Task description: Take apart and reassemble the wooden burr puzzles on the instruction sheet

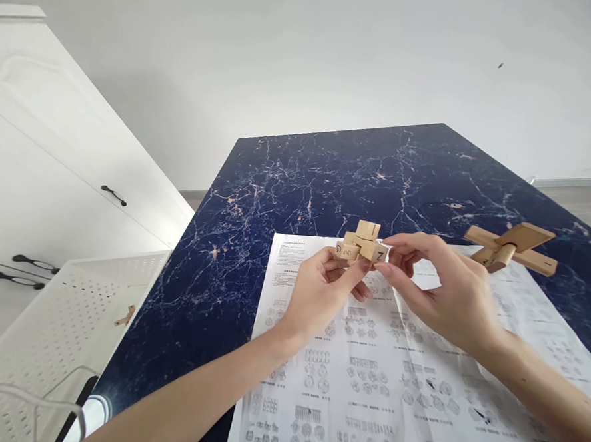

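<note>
My left hand point(321, 286) holds a small wooden interlocking puzzle point(364, 242) from below, its fingers closed around the lower part. The puzzle's pale blocks cross each other, and dark characters mark some block ends. At its right side my right hand point(436, 283) has thumb and index fingertips above and below the end of one marked block, in a pinch. Under both hands lies a large creased instruction sheet point(336, 377) printed with rows of puzzle diagrams. A second wooden puzzle point(511, 247), made of crossed flat bars, rests beyond my right hand by the sheet's far edge.
The sheet lies on a dark blue marble-patterned table point(318, 176). To the left stand a white cabinet point(69, 154) with black handles and a white perforated surface point(70, 300) bearing a small wooden piece point(125, 315). White cables point(25, 391) run at the lower left.
</note>
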Motion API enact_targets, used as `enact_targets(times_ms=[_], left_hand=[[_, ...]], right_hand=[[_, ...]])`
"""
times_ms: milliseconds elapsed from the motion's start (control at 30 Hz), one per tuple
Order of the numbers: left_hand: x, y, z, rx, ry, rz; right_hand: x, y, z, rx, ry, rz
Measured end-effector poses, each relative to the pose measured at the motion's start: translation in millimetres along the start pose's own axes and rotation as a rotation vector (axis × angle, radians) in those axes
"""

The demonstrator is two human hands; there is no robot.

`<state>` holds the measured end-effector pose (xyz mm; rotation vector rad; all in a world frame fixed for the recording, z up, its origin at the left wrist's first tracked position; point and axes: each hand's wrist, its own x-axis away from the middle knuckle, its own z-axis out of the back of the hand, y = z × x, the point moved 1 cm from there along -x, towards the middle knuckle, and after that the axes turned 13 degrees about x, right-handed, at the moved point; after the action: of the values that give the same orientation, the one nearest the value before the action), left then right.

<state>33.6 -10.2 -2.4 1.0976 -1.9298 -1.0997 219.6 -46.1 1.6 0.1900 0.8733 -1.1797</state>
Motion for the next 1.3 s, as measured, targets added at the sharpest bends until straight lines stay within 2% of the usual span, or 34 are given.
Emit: enact_targets(times_ms=[133,233,400,867,1100,1300], left_hand=[[-1.4,1.9,2.3,0.014,-0.031,-0.005],[-2.8,2.0,3.6,0.051,-0.045,-0.011],[-4.2,2.2,3.5,0.077,-0.051,0.009],[-6.5,-1.0,6.4,0.009,-0.195,0.014],[-2.3,4.3,4.0,-0.048,-0.203,0.016],[-3.5,4.3,3.8,-0.062,-0.163,-0.008]], right_hand=[[-0.6,2.6,-1.5,-0.036,-0.001,-0.15],[-1.9,3.7,-3.8,-0.051,-0.052,-0.221],[-2.4,3.5,-6.6,-0.092,-0.203,-0.229],[-9.1,-0.6,-2.4,-0.397,-0.398,-0.307],[-7.4,-1.8,-4.0,-0.726,-0.542,-0.467],[-9.7,-4.7,-2.9,-1.018,-0.725,-0.614]])
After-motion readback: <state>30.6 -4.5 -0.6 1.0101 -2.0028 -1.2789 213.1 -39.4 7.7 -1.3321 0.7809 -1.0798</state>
